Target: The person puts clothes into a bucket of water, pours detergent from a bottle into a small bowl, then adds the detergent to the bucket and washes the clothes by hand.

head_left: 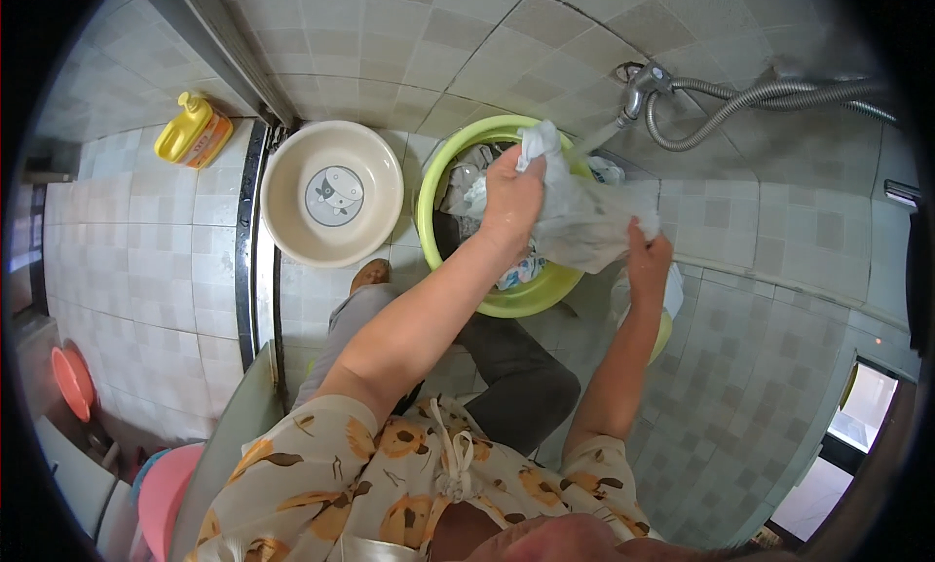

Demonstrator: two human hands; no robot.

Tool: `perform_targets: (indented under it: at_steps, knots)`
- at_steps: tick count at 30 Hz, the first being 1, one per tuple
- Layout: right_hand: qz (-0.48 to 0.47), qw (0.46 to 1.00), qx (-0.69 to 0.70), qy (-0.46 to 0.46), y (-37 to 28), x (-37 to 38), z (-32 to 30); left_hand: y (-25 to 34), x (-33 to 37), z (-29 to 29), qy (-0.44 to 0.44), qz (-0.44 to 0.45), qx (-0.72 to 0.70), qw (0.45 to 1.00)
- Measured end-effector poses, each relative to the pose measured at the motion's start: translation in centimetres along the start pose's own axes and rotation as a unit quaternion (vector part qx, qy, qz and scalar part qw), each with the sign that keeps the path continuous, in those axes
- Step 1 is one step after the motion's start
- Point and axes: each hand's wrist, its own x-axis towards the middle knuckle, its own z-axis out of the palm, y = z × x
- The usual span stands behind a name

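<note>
A thin, pale wet cloth (pixel 579 221) is stretched between my two hands above a lime-green basin (pixel 531 304). My left hand (pixel 513 194) grips its bunched whitish end, fingers closed. At the other edge, my right hand (pixel 648 253) pinches the cloth out past the basin's right side. Water runs from a metal tap (pixel 643 85) on the wall down onto the cloth. Inside the green basin lies a heap of laundry (pixel 477 177), grey, white and dark, partly hidden by my left arm and the cloth. The cloth's kind cannot be made out.
Left of the green basin stands a cream basin (pixel 284 197) with a cartoon print on its bottom. A yellow jug (pixel 195 133) sits beyond the door track (pixel 261 270). A coiled metal hose (pixel 760 99) hangs by the tap. Pink tubs (pixel 166 499) are at lower left.
</note>
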Motion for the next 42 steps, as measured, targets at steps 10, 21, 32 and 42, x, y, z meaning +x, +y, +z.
perform_targets:
  at_steps: [10, 21, 32, 42]
  knots:
    - [-0.211, 0.974, -0.045, 0.064, 1.3, 0.2, 2.9, -0.3, 0.2, -0.5, -0.117, 0.220, 0.662, 0.707]
    - [-0.260, 0.842, -0.403, -0.245, 13.6, 1.5, 20.5, -1.4, 2.0, -2.2, -0.165, 0.079, 0.758, 0.626]
    - [-0.073, 0.898, -0.325, -0.287, 14.5, 2.4, 24.3, -2.9, 2.2, -3.1, -0.212, 0.134, 0.767, 0.590]
    - [0.077, 0.979, 0.111, -0.150, 8.0, 0.7, 13.0, -4.3, 2.2, -3.0, -0.246, 0.138, 0.737, 0.615]
